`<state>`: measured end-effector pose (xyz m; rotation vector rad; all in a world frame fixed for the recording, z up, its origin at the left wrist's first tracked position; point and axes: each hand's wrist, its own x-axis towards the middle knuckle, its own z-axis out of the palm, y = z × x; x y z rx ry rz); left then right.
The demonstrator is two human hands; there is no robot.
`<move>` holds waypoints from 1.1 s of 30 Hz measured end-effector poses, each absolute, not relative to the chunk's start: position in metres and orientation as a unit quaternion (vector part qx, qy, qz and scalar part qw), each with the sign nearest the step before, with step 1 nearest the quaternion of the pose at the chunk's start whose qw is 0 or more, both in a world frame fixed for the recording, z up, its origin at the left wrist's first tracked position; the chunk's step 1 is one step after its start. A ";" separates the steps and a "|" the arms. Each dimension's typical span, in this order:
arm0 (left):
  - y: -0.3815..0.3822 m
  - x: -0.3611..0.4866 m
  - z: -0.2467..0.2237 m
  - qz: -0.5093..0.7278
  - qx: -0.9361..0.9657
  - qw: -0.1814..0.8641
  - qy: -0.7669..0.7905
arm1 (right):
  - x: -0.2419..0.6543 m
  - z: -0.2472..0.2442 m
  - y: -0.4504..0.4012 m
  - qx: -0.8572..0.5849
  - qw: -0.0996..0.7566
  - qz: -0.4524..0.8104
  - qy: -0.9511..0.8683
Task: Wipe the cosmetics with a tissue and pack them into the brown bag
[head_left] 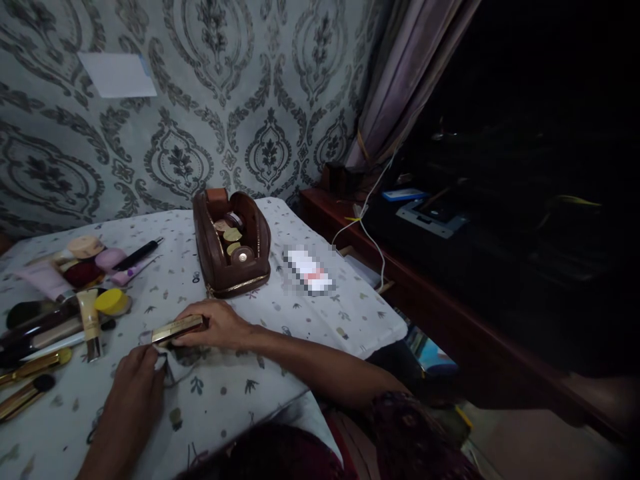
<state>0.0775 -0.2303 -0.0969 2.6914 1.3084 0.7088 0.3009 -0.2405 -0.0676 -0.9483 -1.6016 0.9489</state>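
Observation:
My right hand (215,325) is closed around a slim gold cosmetic tube (176,329), held sideways just above the table. My left hand (137,380) pinches a crumpled whitish cloth or wipe (173,367) right below the tube's near end. Some of that cloth is hidden by my fingers. Beyond my right hand stands a brown zippered makeup bag (235,270), unzipped, with several small round containers (233,235) inside it.
Left of my hands lie makeup items: a yellow-capped jar (112,302), a beige squeeze tube (90,325), brushes (44,385) and a pink tube (47,280). A blurred white object (307,270) lies right of the bag. A white cable (367,233) hangs past the wooden furniture edge (345,233).

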 end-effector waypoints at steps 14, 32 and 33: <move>-0.235 0.077 -0.072 0.315 0.806 0.165 0.473 | 0.289 -0.065 -0.236 -0.361 0.593 0.600 -0.397; -0.255 0.103 -0.053 0.381 0.820 0.041 0.424 | 0.281 -0.063 -0.240 -0.276 0.555 0.740 -0.261; -0.256 0.103 -0.056 0.380 0.824 0.036 0.418 | 0.281 -0.064 -0.239 -0.275 0.562 0.741 -0.243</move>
